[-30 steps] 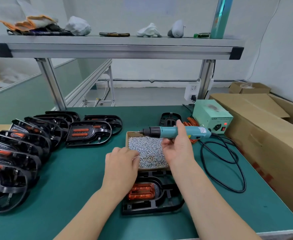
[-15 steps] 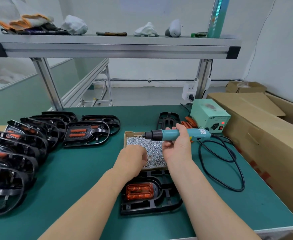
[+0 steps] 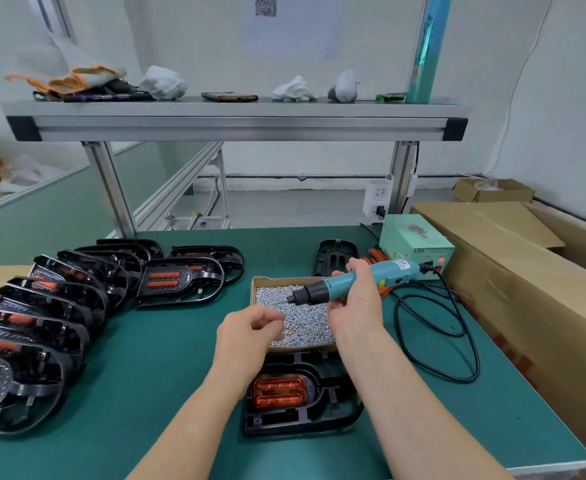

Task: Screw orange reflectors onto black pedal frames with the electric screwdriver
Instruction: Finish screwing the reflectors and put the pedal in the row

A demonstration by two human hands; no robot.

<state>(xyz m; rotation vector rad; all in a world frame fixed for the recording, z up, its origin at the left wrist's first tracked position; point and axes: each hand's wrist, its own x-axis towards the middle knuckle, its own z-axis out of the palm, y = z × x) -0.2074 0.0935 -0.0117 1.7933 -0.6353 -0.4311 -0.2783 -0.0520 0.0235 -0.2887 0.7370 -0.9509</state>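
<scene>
We judge the job well under way but not finished. Along the left of the green table mat (image 3: 146, 375), a row of black pedal frames with orange reflectors (image 3: 180, 282) lies overlapped from near to far. These look fitted, though we cannot make out their screws. What seems left is the black plastic pedal frame (image 3: 336, 410) at the near edge between our forearms, a bare black frame (image 3: 334, 256) at the far side, and a few loose orange strips (image 3: 374, 254) just beside it, partly hidden by the tool.

The near frame lies flat, with its orange ribbed reflector (image 3: 279, 391) seated in the rounded left half as two long glossy lobes, one beyond the other. We see no screw heads on it, so we take it as placed but not fastened.

Just beyond it sits a shallow cardboard tray (image 3: 260, 280) heaped with small silver screws (image 3: 305, 323). Our left hand (image 3: 250, 336) hovers over the tray's near left corner, fingers curled and thumb meeting fingertips. Whether a screw is pinched there we cannot tell. Our right hand (image 3: 357, 306) is wrapped round the teal electric screwdriver (image 3: 336, 284), held tilted above the tray with its bit pointing left and slightly down. Its black cable runs right to a pale green power box (image 3: 412, 244).
</scene>
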